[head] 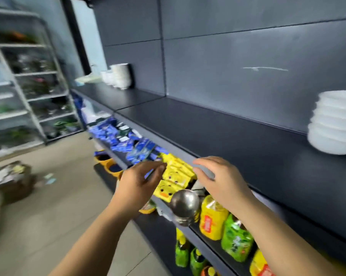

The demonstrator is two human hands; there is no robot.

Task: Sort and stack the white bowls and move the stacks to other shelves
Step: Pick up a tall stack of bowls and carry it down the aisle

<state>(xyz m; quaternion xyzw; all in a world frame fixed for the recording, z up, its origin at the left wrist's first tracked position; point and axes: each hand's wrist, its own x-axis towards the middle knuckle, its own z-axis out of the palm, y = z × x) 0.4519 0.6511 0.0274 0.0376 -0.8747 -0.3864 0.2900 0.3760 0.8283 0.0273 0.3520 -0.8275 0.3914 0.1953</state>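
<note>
A stack of several white bowls [334,123] stands at the right end of the dark top shelf [218,134]. More white bowls [118,76] stand in stacks at the shelf's far left end. My left hand [140,182] and my right hand [222,180] hover side by side in front of the shelf's front edge, between the two groups of bowls. Both hands hold nothing, with fingers loosely bent. Neither hand touches a bowl.
The shelf below carries blue packets [128,140], yellow duck packets [174,176], a steel ladle [185,202] and yellow and green bottles [224,228]. A white metal rack [34,76] stands at far left. A basket [13,178] sits on the floor.
</note>
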